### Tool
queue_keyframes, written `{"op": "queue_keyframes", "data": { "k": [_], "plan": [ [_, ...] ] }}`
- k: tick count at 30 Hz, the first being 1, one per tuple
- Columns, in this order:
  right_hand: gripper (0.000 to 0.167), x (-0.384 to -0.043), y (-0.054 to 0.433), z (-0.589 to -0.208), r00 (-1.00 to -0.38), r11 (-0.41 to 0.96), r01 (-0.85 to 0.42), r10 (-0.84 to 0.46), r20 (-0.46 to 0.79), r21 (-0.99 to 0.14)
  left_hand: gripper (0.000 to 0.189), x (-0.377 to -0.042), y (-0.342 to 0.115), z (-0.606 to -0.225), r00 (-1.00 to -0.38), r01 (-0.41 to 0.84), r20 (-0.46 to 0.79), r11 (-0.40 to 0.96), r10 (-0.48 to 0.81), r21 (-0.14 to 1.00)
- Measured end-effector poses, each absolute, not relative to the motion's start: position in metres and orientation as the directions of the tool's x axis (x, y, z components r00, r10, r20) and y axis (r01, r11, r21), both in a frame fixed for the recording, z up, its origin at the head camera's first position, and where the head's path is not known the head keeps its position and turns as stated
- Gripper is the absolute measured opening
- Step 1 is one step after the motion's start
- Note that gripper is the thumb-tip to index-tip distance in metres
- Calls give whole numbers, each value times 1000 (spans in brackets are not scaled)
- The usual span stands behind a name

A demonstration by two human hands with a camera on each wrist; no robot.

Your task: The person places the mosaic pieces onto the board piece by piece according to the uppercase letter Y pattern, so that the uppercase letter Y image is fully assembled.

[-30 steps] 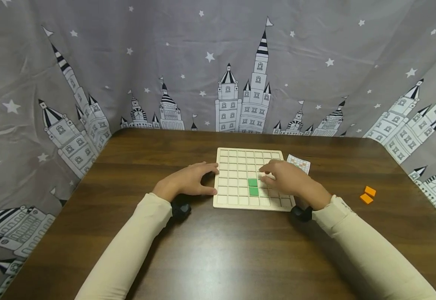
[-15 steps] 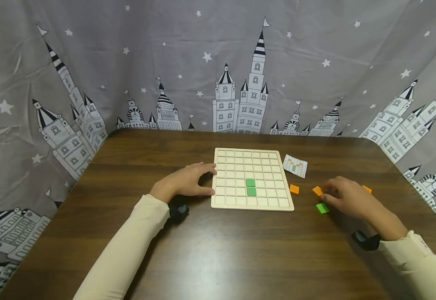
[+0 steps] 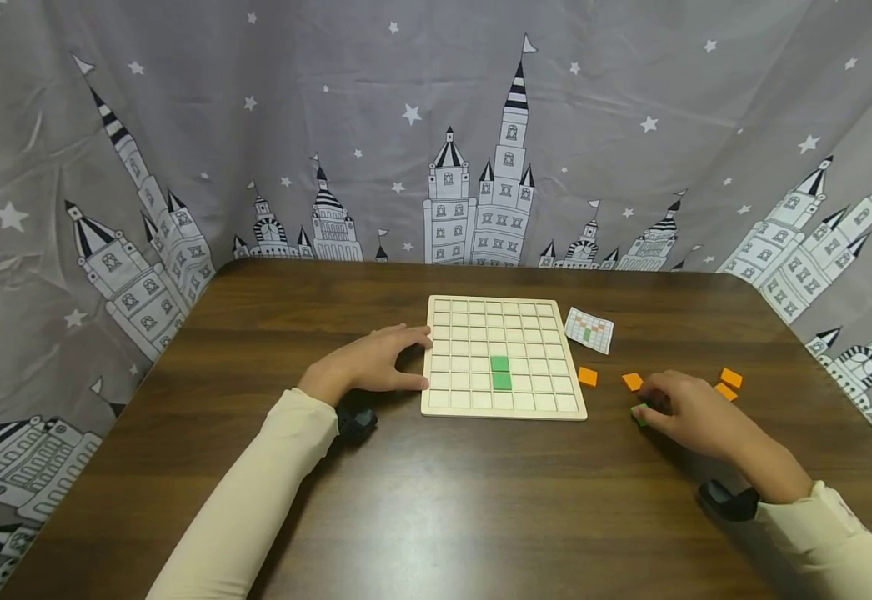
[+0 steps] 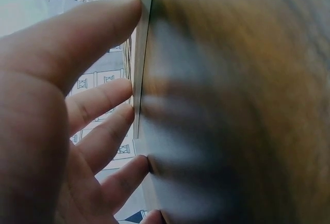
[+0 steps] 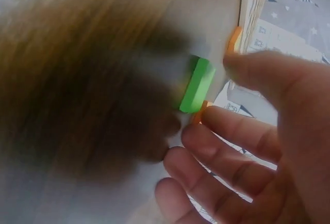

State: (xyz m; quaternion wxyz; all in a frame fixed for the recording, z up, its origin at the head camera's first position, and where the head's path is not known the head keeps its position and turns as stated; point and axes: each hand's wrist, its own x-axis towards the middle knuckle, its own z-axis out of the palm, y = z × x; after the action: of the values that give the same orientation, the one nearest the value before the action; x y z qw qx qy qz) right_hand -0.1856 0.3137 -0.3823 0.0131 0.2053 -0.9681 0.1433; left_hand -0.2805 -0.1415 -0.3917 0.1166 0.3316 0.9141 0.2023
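Observation:
A pale wooden grid board lies on the table with two green square tiles set in adjoining cells. At its left edge rests my left hand, thumb and fingers spread; the left wrist view shows the fingertips against the board's side. To the right of the board, my right hand reaches down over a loose green tile, partly hidden by the thumb. In the right wrist view this green tile sits in the gap between thumb and forefinger, which are apart, the fingers lightly bent.
Orange tiles lie right of the board: one orange tile beside its edge, another by the right fingertips, and two more beyond that hand. A small pattern card lies off the board's right side. A grey castle-print curtain hangs behind the table.
My right hand has left the board and moved right, uncovering the card and tiles; its thumb now overlaps the loose green tile. The left hand stays at the board's edge.

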Motion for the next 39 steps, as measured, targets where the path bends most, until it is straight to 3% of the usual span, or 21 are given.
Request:
{"op": "queue_keyframes", "data": {
  "k": [9, 39],
  "plan": [
    [24, -183, 315, -381, -916, 874, -386, -400, 15, -294, 61, -281, -142, -394, -747, 570, -62, 686, 662, 452],
    [21, -179, 325, -383, -921, 872, -378, -389, 29, -312, 62, -280, -140, -391, -752, 572, -66, 699, 655, 429]
  ]
}}
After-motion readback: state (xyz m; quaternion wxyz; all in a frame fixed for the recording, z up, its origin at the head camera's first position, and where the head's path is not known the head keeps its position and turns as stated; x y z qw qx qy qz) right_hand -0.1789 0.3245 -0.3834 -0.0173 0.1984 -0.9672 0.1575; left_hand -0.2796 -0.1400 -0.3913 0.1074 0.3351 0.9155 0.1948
